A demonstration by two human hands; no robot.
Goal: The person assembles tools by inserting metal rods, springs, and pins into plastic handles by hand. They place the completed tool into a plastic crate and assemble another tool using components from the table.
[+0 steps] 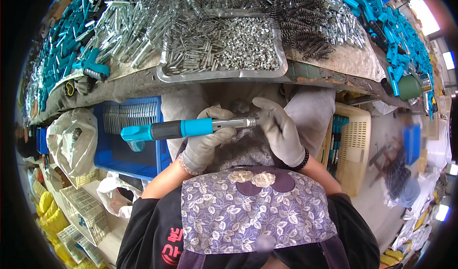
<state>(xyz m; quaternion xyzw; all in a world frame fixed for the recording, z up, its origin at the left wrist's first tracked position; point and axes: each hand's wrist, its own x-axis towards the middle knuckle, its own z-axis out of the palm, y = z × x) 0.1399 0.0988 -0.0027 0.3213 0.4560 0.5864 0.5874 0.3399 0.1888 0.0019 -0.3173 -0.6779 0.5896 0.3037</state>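
Cluttered with metal parts, a worn workbench [329, 61] runs across the top of the view, its front edge just above the hands; a shallow steel tray [224, 73] sits on it, filled with small silvery nuts and pins, with dark coil springs [296, 11] heaped behind the tray and teal plastic handles [62, 40] piled to the tray's left; a blue crate [129, 149] of flat metal pieces stands below the tray, partly hidden by the tool. Below the tray, over the person's lap, a long tool [188, 128] lies nearly level, its axis running left to right; the teal and black grip points left, the bare metal end points right. The left hand [207, 137], in a grey glove, is wrapped closed around the tool's middle; the right hand [279, 128], also gloved, pinches the metal tip, so the very end is covered and cannot be made out. A flowered apron [253, 211] hides the lap below.
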